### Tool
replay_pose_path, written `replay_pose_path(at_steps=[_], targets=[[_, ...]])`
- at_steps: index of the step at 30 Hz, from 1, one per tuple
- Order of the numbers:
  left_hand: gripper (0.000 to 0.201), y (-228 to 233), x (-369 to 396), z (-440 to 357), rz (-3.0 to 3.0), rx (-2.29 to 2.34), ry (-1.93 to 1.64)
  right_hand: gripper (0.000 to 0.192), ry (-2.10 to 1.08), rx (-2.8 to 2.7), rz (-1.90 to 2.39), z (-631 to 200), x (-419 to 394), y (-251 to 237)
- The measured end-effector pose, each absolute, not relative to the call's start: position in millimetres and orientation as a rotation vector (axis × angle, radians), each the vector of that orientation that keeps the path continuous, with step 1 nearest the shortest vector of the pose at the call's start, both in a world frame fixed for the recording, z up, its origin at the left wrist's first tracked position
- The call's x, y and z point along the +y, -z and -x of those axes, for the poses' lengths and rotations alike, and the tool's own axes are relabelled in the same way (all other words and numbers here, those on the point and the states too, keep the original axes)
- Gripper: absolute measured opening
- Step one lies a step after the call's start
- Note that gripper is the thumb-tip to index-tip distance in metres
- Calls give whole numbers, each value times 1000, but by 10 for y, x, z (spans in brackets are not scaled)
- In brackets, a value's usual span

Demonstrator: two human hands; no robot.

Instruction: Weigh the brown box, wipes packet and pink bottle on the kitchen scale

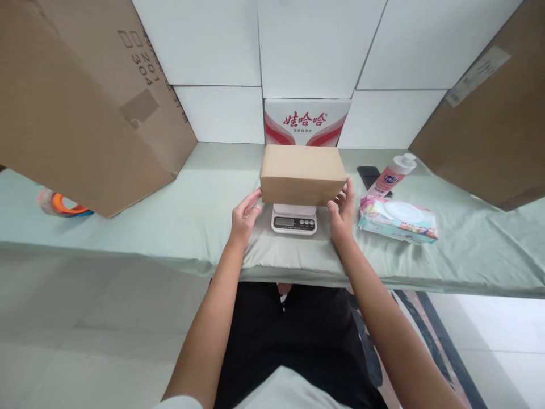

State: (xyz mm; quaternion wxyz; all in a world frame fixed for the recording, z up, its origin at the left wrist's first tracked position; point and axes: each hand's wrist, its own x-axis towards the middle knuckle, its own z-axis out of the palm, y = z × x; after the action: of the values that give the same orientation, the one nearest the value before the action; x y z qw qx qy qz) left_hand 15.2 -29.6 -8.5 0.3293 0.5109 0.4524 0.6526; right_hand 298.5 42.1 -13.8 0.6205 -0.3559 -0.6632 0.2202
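At the white scale (293,224), the left hand (244,219) and right hand (343,219) are loosely curved at opposite ends of the brown box (303,173) placed over it; whether it is pinched or steadied cannot be told. Probably stiff and light, it is best gripped low at both ends. Behind, a red-printed carton (305,122) is seen.

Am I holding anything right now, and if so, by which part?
The small cardboard box: your left hand at its near left corner, your right hand at its near right corner. Whether the scale beneath bears its weight can't be told.
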Motion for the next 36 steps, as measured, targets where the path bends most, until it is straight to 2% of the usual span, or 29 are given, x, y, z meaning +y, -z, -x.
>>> replay_pose_path(at_steps=[16,22,28,36], targets=[[62,32,-319,-240,-1412,1247,-1699,76,-523,-1501,888,-2960,340,60],[69,-228,-79,-214,-1467,1161,-1650,63,-601,-1417,879,-2970,371,-348],[74,-531,642,115,-1409,1125,-1787,56,-644,-1474,808,-2678,977,-839],[80,-40,1170,794,-1192,1287,-1965,62,-1009,-1596,871,-1876,1851,-746]])
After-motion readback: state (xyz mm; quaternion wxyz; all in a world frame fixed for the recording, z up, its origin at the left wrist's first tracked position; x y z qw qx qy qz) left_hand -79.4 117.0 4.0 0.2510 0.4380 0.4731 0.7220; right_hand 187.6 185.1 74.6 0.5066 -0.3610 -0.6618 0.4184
